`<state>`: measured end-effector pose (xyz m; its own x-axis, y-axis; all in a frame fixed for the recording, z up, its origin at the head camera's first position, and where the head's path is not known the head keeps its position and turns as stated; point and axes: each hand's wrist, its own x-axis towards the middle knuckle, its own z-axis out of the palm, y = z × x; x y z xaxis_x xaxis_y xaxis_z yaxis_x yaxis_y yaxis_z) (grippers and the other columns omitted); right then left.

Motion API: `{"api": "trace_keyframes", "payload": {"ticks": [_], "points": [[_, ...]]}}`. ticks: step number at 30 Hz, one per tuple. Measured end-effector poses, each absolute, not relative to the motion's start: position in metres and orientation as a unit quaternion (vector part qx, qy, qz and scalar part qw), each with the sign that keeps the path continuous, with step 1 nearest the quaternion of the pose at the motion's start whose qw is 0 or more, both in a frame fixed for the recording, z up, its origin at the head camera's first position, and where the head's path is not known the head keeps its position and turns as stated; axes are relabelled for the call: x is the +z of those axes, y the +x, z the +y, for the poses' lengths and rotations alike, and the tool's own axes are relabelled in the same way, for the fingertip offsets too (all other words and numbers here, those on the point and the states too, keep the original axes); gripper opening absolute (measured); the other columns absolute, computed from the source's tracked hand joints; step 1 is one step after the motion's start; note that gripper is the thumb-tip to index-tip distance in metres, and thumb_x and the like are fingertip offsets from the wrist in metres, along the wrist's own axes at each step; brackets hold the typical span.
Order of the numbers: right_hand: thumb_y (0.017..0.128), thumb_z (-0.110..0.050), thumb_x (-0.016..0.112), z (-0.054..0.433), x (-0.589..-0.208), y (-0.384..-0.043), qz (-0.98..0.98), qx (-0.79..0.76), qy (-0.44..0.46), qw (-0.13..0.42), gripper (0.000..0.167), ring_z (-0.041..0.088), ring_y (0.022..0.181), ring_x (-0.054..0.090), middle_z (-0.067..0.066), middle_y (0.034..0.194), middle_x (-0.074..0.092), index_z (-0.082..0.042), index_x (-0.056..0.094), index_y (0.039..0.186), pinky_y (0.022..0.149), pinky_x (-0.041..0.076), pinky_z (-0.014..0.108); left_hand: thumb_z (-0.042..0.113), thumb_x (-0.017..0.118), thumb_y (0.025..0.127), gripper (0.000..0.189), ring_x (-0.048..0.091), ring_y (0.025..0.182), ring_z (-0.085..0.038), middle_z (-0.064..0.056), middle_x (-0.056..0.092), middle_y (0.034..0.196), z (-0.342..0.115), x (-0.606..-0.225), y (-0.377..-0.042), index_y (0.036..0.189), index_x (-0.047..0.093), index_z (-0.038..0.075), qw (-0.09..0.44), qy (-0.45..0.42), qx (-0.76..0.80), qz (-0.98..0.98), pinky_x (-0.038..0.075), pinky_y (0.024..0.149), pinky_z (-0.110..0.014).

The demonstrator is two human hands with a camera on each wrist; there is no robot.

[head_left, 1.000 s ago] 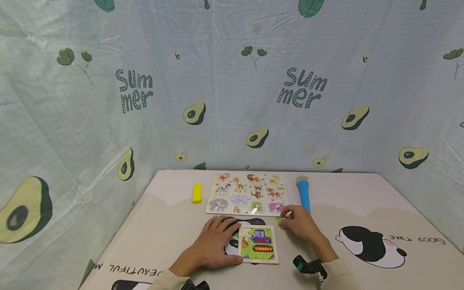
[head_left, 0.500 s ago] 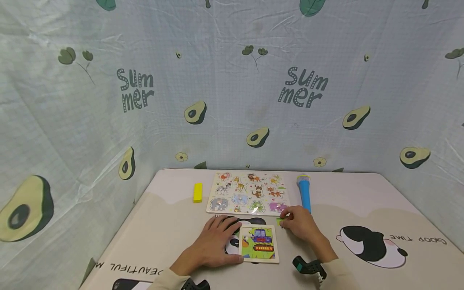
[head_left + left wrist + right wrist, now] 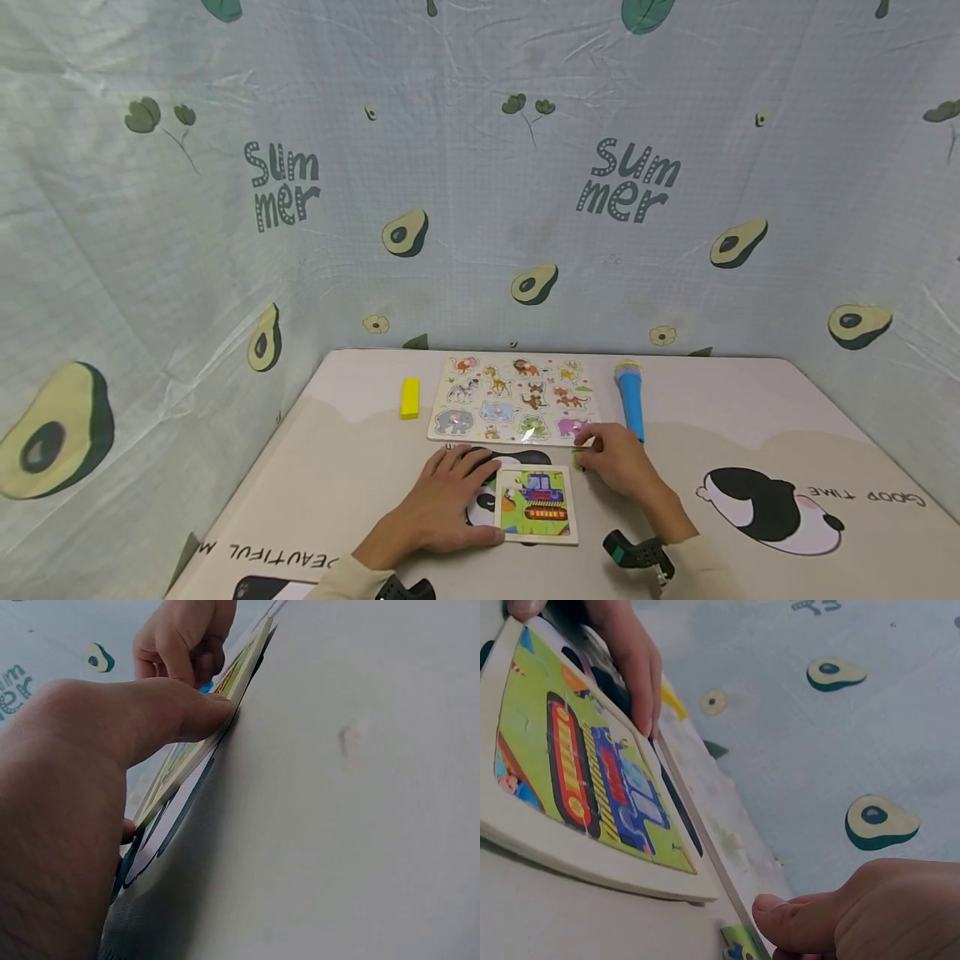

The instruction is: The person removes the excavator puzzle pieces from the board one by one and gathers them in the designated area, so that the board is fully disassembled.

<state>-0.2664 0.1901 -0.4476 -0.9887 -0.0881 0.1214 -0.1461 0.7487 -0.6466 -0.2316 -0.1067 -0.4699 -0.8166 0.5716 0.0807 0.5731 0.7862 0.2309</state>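
Observation:
A small square jigsaw puzzle (image 3: 535, 504), pale-framed with a digger picture, lies on the table. My left hand (image 3: 452, 503) rests at its left side, fingers spread, thumb at the near corner and index finger at the far one. The thumb (image 3: 191, 712) lies along the frame's edge in the left wrist view. Just right of the frame, my right hand (image 3: 621, 462) pinches a small green puzzle piece (image 3: 739, 943) between thumb and fingers. Most of that piece is hidden behind the fingers in the head view.
Behind the hands lies a large animal puzzle board (image 3: 512, 400). A blue toy microphone (image 3: 631, 400) is at its right, a yellow block (image 3: 409, 398) at its left. A patterned curtain (image 3: 465, 167) encloses the table (image 3: 337, 467) at the back and sides.
The green piece shows less than before as the right fingers tilt it up beside the frame. The left hand and the digger puzzle have stayed in place.

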Motion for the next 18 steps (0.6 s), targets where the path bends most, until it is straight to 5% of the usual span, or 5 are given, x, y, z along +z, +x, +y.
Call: {"api": "trace_keyframes", "payload": {"ticks": [18], "points": [[0.086, -0.007, 0.078, 0.149, -0.440, -0.255, -0.921, 0.356, 0.160, 0.005, 0.010, 0.016, 0.074, 0.051, -0.003, 0.074, 0.055, -0.011, 0.075, 0.095, 0.060, 0.047, 0.025, 0.082, 0.052, 0.080, 0.093, 0.030, 0.147, -0.029, 0.003, 0.037, 0.160, -0.106, -0.470, -0.232, 0.154, 0.043, 0.028, 0.002, -0.301, -0.118, -0.946, 0.019, 0.120, -0.061]]}}
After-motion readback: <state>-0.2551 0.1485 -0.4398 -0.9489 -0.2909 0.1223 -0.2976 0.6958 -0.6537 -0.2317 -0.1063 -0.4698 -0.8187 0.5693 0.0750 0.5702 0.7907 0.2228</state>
